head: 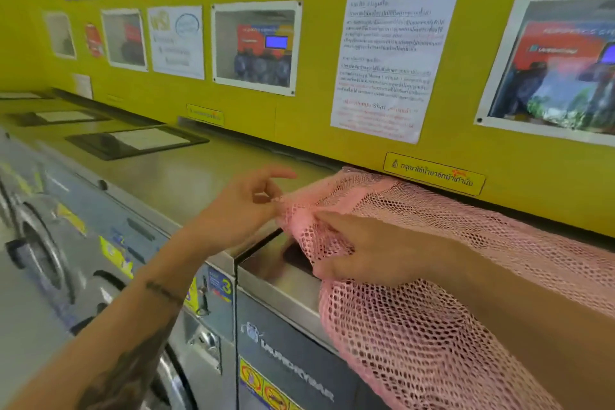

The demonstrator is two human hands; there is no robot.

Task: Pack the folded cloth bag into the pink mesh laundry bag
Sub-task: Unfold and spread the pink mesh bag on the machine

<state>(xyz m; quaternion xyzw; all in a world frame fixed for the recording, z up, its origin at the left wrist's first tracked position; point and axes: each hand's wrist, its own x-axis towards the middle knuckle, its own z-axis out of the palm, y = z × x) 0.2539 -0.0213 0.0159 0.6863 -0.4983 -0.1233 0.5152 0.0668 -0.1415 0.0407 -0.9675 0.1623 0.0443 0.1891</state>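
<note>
- My left hand (243, 206) pinches the left end of the pink mesh laundry bag (466, 226); my right hand (369, 253) grips bunched mesh beside it, on the washer top (186, 176).
- I can't see the folded cloth bag; I reckon the mouth needs opening next.

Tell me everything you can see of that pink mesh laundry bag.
The pink mesh laundry bag is a soft open-weave net, limp and crumpled. It lies on top of the grey washing machine up to the yellow wall, draping over the front. The left hand pinches its gathered end; the right hand grips the mesh beside it. Its contents cannot be told.
</note>
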